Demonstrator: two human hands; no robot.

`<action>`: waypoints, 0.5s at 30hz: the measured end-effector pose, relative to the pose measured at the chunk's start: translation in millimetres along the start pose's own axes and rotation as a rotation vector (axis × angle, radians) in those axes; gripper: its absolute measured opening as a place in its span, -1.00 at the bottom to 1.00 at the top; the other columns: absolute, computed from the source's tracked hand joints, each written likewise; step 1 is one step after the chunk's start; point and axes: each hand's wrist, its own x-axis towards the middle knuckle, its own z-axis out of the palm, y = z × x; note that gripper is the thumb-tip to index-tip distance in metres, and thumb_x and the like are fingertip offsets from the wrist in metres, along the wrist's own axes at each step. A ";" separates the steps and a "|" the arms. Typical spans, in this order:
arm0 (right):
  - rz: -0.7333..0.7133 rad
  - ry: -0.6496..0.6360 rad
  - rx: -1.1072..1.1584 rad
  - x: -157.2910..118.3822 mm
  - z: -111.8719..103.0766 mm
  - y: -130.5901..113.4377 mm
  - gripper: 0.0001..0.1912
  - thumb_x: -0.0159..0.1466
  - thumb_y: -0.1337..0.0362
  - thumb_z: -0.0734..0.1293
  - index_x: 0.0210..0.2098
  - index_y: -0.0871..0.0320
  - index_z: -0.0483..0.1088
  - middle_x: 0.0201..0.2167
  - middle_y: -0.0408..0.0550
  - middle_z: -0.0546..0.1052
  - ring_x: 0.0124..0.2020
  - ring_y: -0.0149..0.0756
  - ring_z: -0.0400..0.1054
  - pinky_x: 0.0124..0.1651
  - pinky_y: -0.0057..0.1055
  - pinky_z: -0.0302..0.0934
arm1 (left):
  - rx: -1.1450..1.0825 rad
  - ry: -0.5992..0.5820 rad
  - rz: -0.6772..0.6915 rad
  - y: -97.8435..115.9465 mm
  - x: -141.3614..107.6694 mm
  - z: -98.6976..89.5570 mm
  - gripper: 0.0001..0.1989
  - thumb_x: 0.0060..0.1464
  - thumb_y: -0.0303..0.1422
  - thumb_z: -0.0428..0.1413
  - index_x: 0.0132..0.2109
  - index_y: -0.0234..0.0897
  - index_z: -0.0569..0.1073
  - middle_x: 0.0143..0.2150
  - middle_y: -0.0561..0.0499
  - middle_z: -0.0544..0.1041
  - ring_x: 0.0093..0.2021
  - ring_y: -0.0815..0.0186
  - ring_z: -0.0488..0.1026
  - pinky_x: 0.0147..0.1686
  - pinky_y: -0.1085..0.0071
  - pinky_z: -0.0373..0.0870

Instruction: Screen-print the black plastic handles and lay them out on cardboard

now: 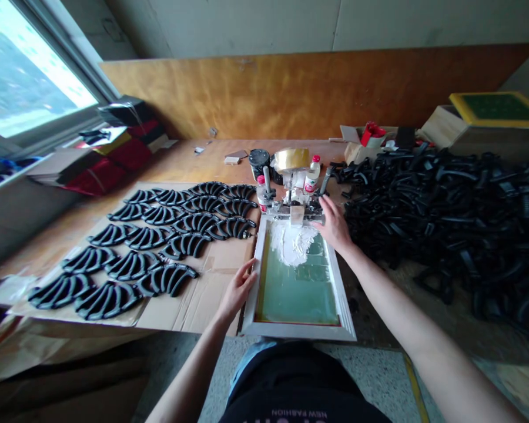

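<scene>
A silkscreen frame with a green mesh lies in front of me, and white paste is spread over its far part. My left hand is at the frame's left edge, fingers extended and slightly apart. At the far right corner, my right hand reaches to the metal hinge clamp, its fingers spread and touching there. A pale scraper blade stands upright at the far end of the paste. What lies under the screen is hidden.
Curved black plastic parts lie in fanned rows on cardboard at left. A big heap of black parts covers the right side. Behind the clamp stand red-capped bottles, a dark tub and a tape roll.
</scene>
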 end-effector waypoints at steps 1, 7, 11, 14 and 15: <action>-0.068 -0.042 -0.009 8.9 6.4 -14.2 -0.40 0.22 0.26 0.37 0.22 0.23 0.22 0.20 0.17 0.31 0.21 -0.06 0.18 0.20 -0.22 0.15 | -0.016 -0.010 -0.024 -13.0 4.2 3.0 -0.28 0.01 -0.01 0.15 0.26 -0.23 0.30 -0.42 0.09 0.49 -0.48 0.37 0.39 -0.48 0.48 0.32; -0.151 -0.436 -0.104 11.6 37.6 -55.4 -0.91 0.25 0.34 0.31 -0.24 0.20 0.43 -0.25 0.07 0.53 -0.15 -0.14 0.36 -0.07 -0.31 0.23 | -0.046 -0.007 -0.099 -46.3 20.4 11.2 -0.21 0.03 0.01 0.13 0.31 -0.28 0.21 -0.29 -0.02 0.55 -0.34 0.29 0.48 -0.36 0.41 0.39; -0.418 -0.548 -0.010 -21.9 19.0 -52.6 -0.86 0.21 0.47 0.25 -0.31 0.20 0.43 -0.30 0.04 0.51 -0.17 -0.19 0.34 -0.11 -0.36 0.18 | -0.065 0.010 -0.112 -45.9 18.3 10.7 -0.24 0.00 0.01 0.15 0.28 -0.26 0.28 -0.27 -0.04 0.57 -0.32 0.25 0.50 -0.33 0.38 0.41; -0.561 -0.652 0.119 -30.2 1.7 -46.2 -0.82 0.17 0.51 0.24 -0.34 0.15 0.43 -0.34 -0.04 0.50 -0.20 -0.25 0.34 -0.13 -0.41 0.17 | -0.069 0.027 -0.112 -43.7 16.8 11.2 -0.25 -0.02 0.02 0.17 0.25 -0.25 0.32 -0.28 -0.03 0.58 -0.33 0.25 0.50 -0.32 0.37 0.42; -0.549 -0.661 0.142 -29.0 -0.3 -45.0 -0.84 0.18 0.48 0.26 -0.36 0.14 0.43 -0.36 -0.07 0.50 -0.23 -0.26 0.34 -0.14 -0.41 0.17 | -0.070 0.027 -0.113 -42.4 16.5 11.3 -0.25 -0.02 0.02 0.17 0.25 -0.26 0.32 -0.28 -0.03 0.58 -0.34 0.26 0.50 -0.32 0.37 0.42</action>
